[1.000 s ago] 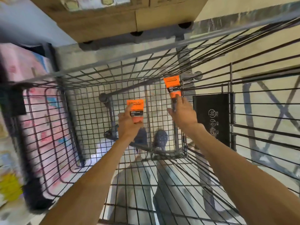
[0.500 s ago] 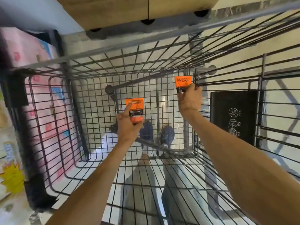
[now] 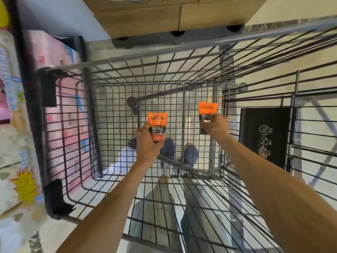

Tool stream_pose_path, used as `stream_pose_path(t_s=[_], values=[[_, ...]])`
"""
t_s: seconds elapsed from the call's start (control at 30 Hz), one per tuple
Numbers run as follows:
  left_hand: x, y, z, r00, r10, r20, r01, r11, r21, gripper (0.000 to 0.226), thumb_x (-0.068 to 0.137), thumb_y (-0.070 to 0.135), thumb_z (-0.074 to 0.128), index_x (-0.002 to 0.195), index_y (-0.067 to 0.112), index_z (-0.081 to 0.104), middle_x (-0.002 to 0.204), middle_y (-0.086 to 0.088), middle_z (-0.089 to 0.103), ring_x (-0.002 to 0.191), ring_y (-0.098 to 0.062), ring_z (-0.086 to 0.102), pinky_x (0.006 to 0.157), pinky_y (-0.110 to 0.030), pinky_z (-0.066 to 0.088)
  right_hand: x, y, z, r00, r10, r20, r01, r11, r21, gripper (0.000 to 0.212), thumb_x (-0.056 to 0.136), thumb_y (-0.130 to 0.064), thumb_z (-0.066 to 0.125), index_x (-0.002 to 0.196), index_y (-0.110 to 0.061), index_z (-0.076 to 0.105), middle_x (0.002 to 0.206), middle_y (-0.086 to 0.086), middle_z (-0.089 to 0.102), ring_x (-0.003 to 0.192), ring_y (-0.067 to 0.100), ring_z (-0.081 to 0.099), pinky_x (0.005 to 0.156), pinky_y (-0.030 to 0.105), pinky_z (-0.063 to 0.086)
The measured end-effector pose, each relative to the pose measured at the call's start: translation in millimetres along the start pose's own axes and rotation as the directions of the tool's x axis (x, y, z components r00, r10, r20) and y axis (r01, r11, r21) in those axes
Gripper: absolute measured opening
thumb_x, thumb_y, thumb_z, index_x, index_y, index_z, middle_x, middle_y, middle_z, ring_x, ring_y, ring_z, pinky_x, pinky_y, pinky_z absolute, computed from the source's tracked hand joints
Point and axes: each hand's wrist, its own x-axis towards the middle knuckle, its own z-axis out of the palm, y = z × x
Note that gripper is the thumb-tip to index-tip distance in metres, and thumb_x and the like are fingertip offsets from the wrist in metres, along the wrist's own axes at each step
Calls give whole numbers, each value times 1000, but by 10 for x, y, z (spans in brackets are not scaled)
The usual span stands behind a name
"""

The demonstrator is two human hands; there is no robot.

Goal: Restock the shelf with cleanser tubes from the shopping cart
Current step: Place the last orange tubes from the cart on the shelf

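I look straight down into a wire shopping cart [image 3: 116,114]. My left hand [image 3: 147,145] grips an orange cleanser tube [image 3: 157,123] with a black label band, held upright inside the basket. My right hand [image 3: 216,125] holds a second orange cleanser tube [image 3: 207,110] by its lower part, close to the cart's right wire wall. Both forearms reach down into the basket from the near edge. No other tubes show on the cart's mesh bottom.
Shelves with pink and white packaged goods [image 3: 16,110] run along the left. Cardboard boxes [image 3: 164,15] on a grey pallet sit beyond the cart's far rim. A black child-seat flap [image 3: 264,137] hangs on the right wall. My blue shoes [image 3: 178,154] show through the mesh.
Both hands have risen a little with their tubes. The right hand now grips its tube firmly and has drawn it up beside the right wall. My view has shifted slightly forward.
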Motion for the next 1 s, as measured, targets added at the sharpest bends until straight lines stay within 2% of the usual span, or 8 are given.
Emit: stream_pose_path(t_s=[0.13, 0.23, 0.37, 0.47, 0.63, 0.8, 0.93, 1.0], values=[[-219, 144, -165, 999, 50, -17, -50, 998, -27, 58, 77, 40, 84, 127, 35, 56, 116, 5, 61, 108, -11, 57, 93, -42, 57, -232, 264, 68, 992, -125, 32, 123, 992, 40, 54, 68, -60, 71, 111, -29, 62, 102, 0, 69, 94, 23, 68, 88, 45, 60], [-372, 187, -277, 997, 76, -14, -77, 993, -87, 58, 74, 40, 83, 126, 32, 58, 111, 6, 65, 101, -19, 66, 85, -49, 60, -902, 117, -183, 982, -179, 66, 166, 971, 173, 29, 82, -31, 80, 107, -23, 66, 92, -3, 74, 81, 14, 73, 77, 37, 64], [-718, 378, -482, 993, 114, -9, -115, 990, -88, 71, 71, 41, 83, 135, 32, 53, 119, 5, 63, 107, -22, 64, 92, -51, 58, -1560, 106, -408, 966, -255, 45, 229, 924, 305, 19, 87, -21, 80, 103, -24, 69, 92, -5, 76, 80, 10, 74, 80, 33, 62], [-1109, 696, -754, 991, 135, -11, -136, 983, -126, 80, 77, 25, 88, 144, 36, 46, 128, 4, 54, 114, -16, 62, 101, -41, 54, -2063, 117, -614, 953, -301, 45, 260, 881, 395, 19, 89, -18, 79, 103, -23, 68, 93, -4, 78, 81, 13, 76, 82, 39, 63], [-1698, 1090, -1136, 980, 193, -49, -198, 972, -129, 75, 79, 25, 88, 140, 43, 47, 128, 11, 60, 114, -11, 62, 102, -44, 55, -2848, 58, -953, 911, -412, -10, 378, 825, 421, 18, 89, -16, 78, 99, -26, 67, 91, -2, 77, 83, 17, 75, 87, 45, 62], [-2215, 1389, -1374, 970, 224, -96, -241, 939, -246, 78, 79, 39, 85, 145, 41, 43, 131, 6, 61, 117, -12, 63, 105, -46, 53, -3337, 17, -1196, 862, -504, -51, 481, 783, 394, 21, 88, -23, 80, 103, -26, 66, 91, -5, 77, 85, 13, 75, 86, 41, 61], [-2524, 1543, -1460, 962, 201, -184, -251, 916, -313, 65, 82, 21, 87, 135, 32, 52, 123, 10, 68, 108, -6, 68, 99, -45, 57, -3356, 86, -1263, 791, -611, -44, 588, 737, 335, 38, 79, -39, 85, 109, -26, 65, 95, -5, 75, 82, 13, 74, 78, 42, 64], [-2751, 1634, -1512, 948, 192, -253, -271, 905, -328, 57, 83, 14, 86, 126, 34, 55, 117, 11, 69, 105, -1, 68, 97, -35, 58, -3441, 47, -1364, 737, -675, -21, 646, 696, 315, 46, 76, -48, 84, 112, -29, 62, 98, -6, 74, 84, 12, 74, 76, 42, 64]])
